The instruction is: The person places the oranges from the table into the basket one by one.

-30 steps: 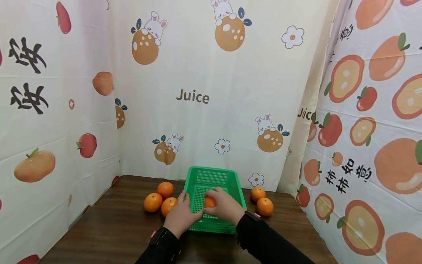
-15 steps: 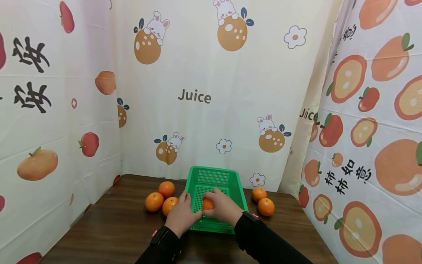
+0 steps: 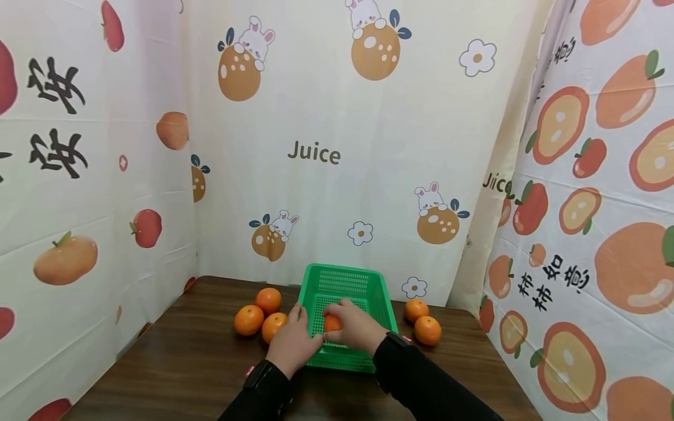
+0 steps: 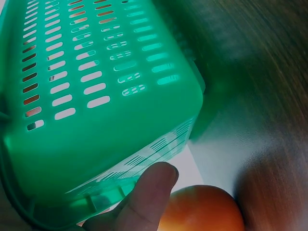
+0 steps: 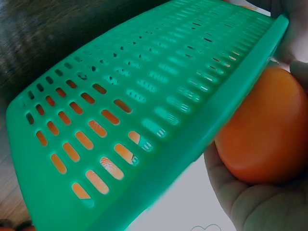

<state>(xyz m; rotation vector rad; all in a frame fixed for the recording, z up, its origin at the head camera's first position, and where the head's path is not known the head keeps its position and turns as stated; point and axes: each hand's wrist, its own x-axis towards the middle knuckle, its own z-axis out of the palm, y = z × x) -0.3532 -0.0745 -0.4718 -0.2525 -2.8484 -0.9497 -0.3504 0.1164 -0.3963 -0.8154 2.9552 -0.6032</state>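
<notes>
A green plastic basket [image 3: 337, 363] with slotted walls stands on the table. My left hand [image 3: 295, 345] grips its near left rim, thumb towards the inside. In the left wrist view a finger [image 4: 153, 190] lies along the basket's outer wall, close to an orange [image 4: 204, 211]. My right hand [image 3: 355, 328] holds another orange [image 3: 332, 323] over the basket's opening, thumb and fingers curled round it. The right wrist view shows this orange [image 5: 267, 130] resting against the palm, near the rim. The two thumbs come close together in the head view.
To the left of the basket several oranges [image 3: 248, 320] sit in a cluster. Two more oranges [image 3: 427, 331] lie on its right. The dark wooden table [image 3: 184, 351] is enclosed by printed cloth [image 3: 316, 193] at the back and sides.
My right hand has shifted slightly left over the basket, still holding the orange. The left hand stays at the rim. The head view has turned slightly, moving the scene a little to the right.
</notes>
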